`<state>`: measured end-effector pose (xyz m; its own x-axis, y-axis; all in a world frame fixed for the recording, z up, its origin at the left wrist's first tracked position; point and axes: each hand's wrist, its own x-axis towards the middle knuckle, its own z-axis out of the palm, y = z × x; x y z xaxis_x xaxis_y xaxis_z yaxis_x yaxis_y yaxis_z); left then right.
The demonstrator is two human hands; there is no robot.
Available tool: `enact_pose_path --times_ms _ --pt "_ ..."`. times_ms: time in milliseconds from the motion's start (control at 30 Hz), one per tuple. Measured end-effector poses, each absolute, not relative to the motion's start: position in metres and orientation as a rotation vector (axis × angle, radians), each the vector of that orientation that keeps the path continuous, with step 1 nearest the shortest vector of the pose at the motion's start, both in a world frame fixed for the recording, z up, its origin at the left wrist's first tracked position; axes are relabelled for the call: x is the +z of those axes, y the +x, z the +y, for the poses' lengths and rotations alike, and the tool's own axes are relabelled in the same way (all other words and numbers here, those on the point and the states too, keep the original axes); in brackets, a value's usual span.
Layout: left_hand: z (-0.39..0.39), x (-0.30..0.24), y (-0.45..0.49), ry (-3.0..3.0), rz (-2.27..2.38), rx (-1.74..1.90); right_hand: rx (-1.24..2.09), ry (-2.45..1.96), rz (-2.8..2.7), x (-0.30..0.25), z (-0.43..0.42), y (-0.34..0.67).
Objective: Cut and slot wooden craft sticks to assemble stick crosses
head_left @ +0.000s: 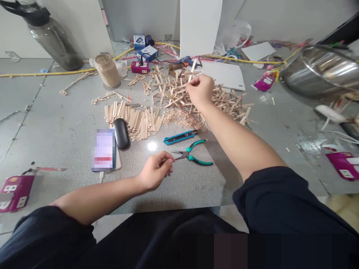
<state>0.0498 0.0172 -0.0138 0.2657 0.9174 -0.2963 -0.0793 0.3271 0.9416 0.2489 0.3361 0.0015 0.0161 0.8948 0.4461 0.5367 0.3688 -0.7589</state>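
My right hand (199, 89) reaches out over a big loose heap of wooden craft sticks (179, 91), its fingers pinched on one stick (192, 71) that points up and away. My left hand (155, 170) rests near me on the grey floor, fingers curled together; whether anything is in them I cannot make out. Its fingertips lie just left of the jaws of teal-handled pliers (193, 154). A blue utility knife (180, 137) lies just beyond the pliers, next to a small mound of wood shavings (183, 118).
A tidier pile of sticks (134, 117) lies left of centre, with a black case (121, 133) and a phone (104, 150) beside it. A power strip (140, 67), glue gun (186, 60), white boards (224, 74), steel bowl (322, 71), dark bottle (53, 37) and yellow cable (56, 72) ring the area.
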Motion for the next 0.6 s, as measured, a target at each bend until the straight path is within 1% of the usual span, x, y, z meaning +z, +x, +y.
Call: enact_pose_path --times_ms 200,333,467,600 --pt "0.017 -0.019 0.051 1.039 1.036 0.857 0.471 -1.403 -1.746 -0.002 0.353 0.246" --pt "0.017 -0.019 0.051 1.087 1.032 0.856 0.409 -1.424 -1.823 0.016 0.338 0.263" --pt "0.016 -0.018 0.048 1.181 1.041 0.837 0.389 -1.362 -1.903 0.033 0.290 0.282" --pt "0.012 -0.016 0.043 1.349 1.040 0.804 0.431 -1.171 -2.131 0.029 0.211 0.303"
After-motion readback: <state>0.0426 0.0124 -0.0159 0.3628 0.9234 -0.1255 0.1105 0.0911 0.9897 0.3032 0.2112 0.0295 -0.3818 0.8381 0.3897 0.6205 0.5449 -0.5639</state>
